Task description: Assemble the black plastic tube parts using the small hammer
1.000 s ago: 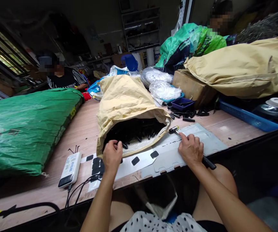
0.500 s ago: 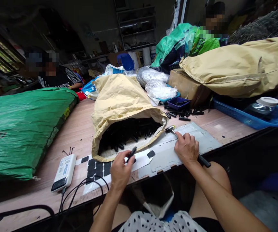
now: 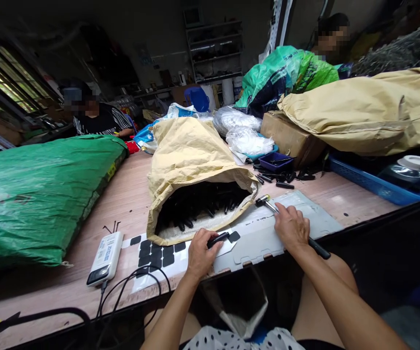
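Note:
My left hand [image 3: 203,253], fingers closed, grips a slim black handle-shaped piece [image 3: 218,239] near the table's front edge. The piece lies almost level, pointing right; its exact kind is unclear. My right hand [image 3: 291,225] is wrapped round a small hammer [image 3: 270,206] with a metal shaft. The hammer's head lies to the upper left, over the grey board [image 3: 315,213], and its black grip sticks out below the hand. Between and beyond my hands, a tan sack [image 3: 191,150] lies with its mouth towards me, holding many similar black pieces [image 3: 184,223].
A white power bank [image 3: 105,258] with black cables [image 3: 126,277] is at left, beside a full green sack [image 3: 45,194]. Loose black pieces [image 3: 285,185] lie near a purple tray [image 3: 276,161]. A blue basket [image 3: 374,182] stands at right. Two people sit across the table.
The black piece in my left hand has gone from tilted upward to nearly level, and that hand has moved a little right. My right hand keeps its grip on the hammer. The view has shifted slightly.

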The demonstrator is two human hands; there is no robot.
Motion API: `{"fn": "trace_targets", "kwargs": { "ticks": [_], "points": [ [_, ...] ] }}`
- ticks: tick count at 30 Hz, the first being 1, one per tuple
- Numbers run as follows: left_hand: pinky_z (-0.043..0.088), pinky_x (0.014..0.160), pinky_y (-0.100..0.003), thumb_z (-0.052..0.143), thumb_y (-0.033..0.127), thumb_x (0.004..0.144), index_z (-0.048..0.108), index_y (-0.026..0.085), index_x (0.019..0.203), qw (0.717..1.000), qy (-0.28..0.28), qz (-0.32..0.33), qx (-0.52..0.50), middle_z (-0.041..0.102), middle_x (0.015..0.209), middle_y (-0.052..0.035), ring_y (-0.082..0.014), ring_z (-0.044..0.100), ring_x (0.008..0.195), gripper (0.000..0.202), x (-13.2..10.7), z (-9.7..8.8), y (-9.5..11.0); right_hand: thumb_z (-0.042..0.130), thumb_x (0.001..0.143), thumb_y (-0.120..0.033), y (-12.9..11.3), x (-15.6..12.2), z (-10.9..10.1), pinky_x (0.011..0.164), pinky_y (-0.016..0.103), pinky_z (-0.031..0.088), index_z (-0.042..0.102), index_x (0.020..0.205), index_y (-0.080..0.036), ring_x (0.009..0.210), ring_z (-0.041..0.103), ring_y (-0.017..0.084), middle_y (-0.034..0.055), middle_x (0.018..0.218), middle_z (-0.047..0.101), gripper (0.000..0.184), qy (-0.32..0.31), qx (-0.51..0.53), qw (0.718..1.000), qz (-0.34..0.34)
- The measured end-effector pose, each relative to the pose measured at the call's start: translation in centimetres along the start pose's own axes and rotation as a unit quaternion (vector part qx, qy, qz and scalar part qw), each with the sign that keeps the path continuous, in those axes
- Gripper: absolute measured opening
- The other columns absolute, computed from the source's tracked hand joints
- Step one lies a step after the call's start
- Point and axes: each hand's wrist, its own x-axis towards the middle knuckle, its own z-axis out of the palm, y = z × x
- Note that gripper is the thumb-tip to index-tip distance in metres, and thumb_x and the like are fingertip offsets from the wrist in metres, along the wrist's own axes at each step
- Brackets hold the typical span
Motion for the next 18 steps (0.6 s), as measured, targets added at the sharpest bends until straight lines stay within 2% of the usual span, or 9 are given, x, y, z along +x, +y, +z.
{"fn": "trace_targets", "kwargs": {
  "ticks": [3, 5, 7, 10, 12, 14, 18],
  "points": [
    [0.048, 0.084, -0.035, 0.07, 0.025, 0.085, 0.071, 0.023, 0.096, 1.0, -0.006, 0.001, -0.007, 0.067, 0.094, -0.0031, -0.0218, 0.061, 0.093, 0.011, 0.1, 0.0, 0.0, 0.046, 0.099, -0.027, -0.3, -0.9, -1.4, 0.071, 0.034, 0.034, 0.065, 0.13, -0.023, 0.088, 0.052, 0.022, 0.009, 0.098, 0.062, 0.037, 0.002, 0.073, 0.997, 0.019],
    [0.047, 0.084, -0.035, 0.071, 0.024, 0.084, 0.071, 0.023, 0.095, 1.0, -0.012, -0.001, -0.008, 0.066, 0.094, -0.0027, -0.0216, 0.06, 0.093, 0.011, 0.1, 0.0, 0.1, 0.043, 0.101, -0.029, -1.2, -2.4, -2.4, 0.073, 0.033, 0.041, 0.063, 0.133, -0.024, 0.088, 0.057, 0.021, 0.0087, 0.103, 0.064, 0.039, 0.016, 0.172, 0.985, 0.015],
    [0.046, 0.085, -0.035, 0.072, 0.023, 0.083, 0.071, 0.023, 0.094, 1.0, -0.014, -0.004, -0.01, 0.066, 0.093, -0.0026, -0.0217, 0.06, 0.093, 0.011, 0.1, 0.0, 0.1, 0.041, 0.101, -0.03, -2.7, -4.4, -3.2, 0.082, 0.034, 0.049, 0.062, 0.134, -0.023, 0.095, 0.062, 0.021, 0.0095, 0.109, 0.065, 0.04, 0.009, 0.287, 0.957, -0.032],
    [0.046, 0.085, -0.034, 0.071, 0.023, 0.083, 0.071, 0.023, 0.094, 1.0, -0.013, -0.01, -0.02, 0.066, 0.093, -0.0026, -0.022, 0.06, 0.094, 0.012, 0.1, 0.1, 0.0, 0.037, 0.103, -0.027, -5.4, -7.5, -3.8, 0.095, 0.033, 0.052, 0.06, 0.135, -0.024, 0.108, 0.064, 0.02, 0.0089, 0.113, 0.067, 0.04, -0.054, 0.386, 0.911, -0.131],
    [0.046, 0.084, -0.034, 0.071, 0.024, 0.083, 0.071, 0.023, 0.093, 1.0, -0.011, -0.01, -0.023, 0.066, 0.093, -0.0026, -0.0219, 0.06, 0.093, 0.01, 0.1, 0.1, 0.0, 0.035, 0.103, -0.024, -6.9, -9.3, -3.8, 0.091, 0.03, 0.054, 0.057, 0.14, -0.026, 0.101, 0.066, 0.018, 0.0073, 0.109, 0.067, 0.043, -0.086, 0.388, 0.901, -0.173],
    [0.045, 0.081, -0.033, 0.07, 0.024, 0.083, 0.071, 0.023, 0.088, 1.0, -0.007, -0.012, -0.017, 0.065, 0.09, -0.0021, -0.0214, 0.059, 0.091, 0.005, 0.1, 0.1, 0.0, 0.035, 0.102, -0.02, -7.8, -10.5, -3.7, 0.083, 0.026, 0.055, 0.056, 0.143, -0.029, 0.089, 0.067, 0.016, 0.0051, 0.1, 0.066, 0.047, -0.099, 0.358, 0.907, -0.198],
    [0.043, 0.079, -0.033, 0.071, 0.02, 0.082, 0.07, 0.023, 0.086, 1.0, -0.002, -0.017, -0.014, 0.064, 0.087, -0.0012, -0.0206, 0.058, 0.09, 0.004, 0.1, 0.2, 0.1, 0.037, 0.101, -0.017, -7.7, -11.1, -3.5, 0.074, 0.023, 0.055, 0.06, 0.139, -0.031, 0.078, 0.066, 0.015, 0.003, 0.092, 0.064, 0.047, -0.094, 0.304, 0.925, -0.205]
  ]
}}
